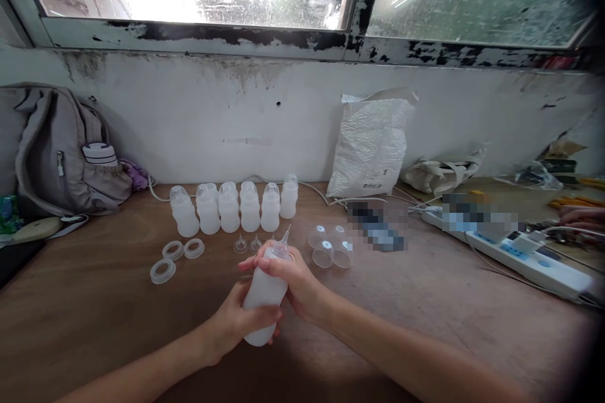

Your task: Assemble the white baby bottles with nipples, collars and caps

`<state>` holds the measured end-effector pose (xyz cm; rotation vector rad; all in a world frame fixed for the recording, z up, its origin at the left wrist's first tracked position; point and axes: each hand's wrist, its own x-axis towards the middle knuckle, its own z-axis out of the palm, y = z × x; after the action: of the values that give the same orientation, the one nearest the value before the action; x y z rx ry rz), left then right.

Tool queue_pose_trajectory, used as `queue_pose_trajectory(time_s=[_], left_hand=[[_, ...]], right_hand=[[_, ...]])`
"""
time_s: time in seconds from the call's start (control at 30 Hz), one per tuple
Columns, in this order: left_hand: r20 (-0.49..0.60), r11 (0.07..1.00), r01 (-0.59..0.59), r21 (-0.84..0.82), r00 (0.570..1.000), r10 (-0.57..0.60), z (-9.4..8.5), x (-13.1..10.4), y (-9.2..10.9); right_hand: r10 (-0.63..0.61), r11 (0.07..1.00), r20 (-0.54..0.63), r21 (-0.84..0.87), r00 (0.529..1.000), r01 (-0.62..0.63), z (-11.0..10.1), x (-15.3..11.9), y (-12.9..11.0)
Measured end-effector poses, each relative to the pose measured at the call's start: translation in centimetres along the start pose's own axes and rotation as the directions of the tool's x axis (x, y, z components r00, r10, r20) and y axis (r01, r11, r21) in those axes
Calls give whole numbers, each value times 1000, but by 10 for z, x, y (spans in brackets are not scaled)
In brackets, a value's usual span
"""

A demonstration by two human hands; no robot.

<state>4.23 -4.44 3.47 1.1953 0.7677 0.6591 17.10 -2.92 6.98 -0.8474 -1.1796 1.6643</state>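
Observation:
A white translucent bottle [265, 293] is held tilted above the front middle of the table. My left hand [236, 318] wraps round its lower body. Near the top, my right hand [295, 280] grips the neck, where a clear pointed nipple [282, 244] sticks up. Behind, several capped white bottles [229, 208] stand in a row. To the left lie three clear rings [163, 271]. Small clear nipples [241, 244] rest just behind my hands, one partly hidden by my fingers. Several clear caps [323, 254] are grouped to the right.
A grey backpack [66, 145] sits at the left. Against the wall leans a white plastic package [371, 145]. A white power strip [515, 252] with cables runs along the right, near a blurred dark object [378, 227]. Another person's hand [583, 217] shows at the far right edge.

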Motion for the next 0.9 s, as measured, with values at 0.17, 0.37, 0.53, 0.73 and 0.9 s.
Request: queue_pose_trajectory(time_s=[0.17,0.37,0.53,0.73,0.9], left_hand=[[-66,969,-127,210,987,144,-3,4,-9],[-114,916,-165,365,969,220,-4,4,-8],[-181,856,-200,477,931,318,-9,9,-11],[-302,941,-131,312,925,229,-16,21,-11],[-344,991,-36,132,935,80,-17,19,-4]], right_hand=[[-114,993,-8,-4,993,114,0,0,3],[-146,988,-105,-68,984,139,0,-2,7],[-188,957,-95,-242,978,160,-6,4,12],[-300,795,19,-547,954,261,-27,19,-9],[-299,596,-44,-789,953,150,-70,28,-47]])
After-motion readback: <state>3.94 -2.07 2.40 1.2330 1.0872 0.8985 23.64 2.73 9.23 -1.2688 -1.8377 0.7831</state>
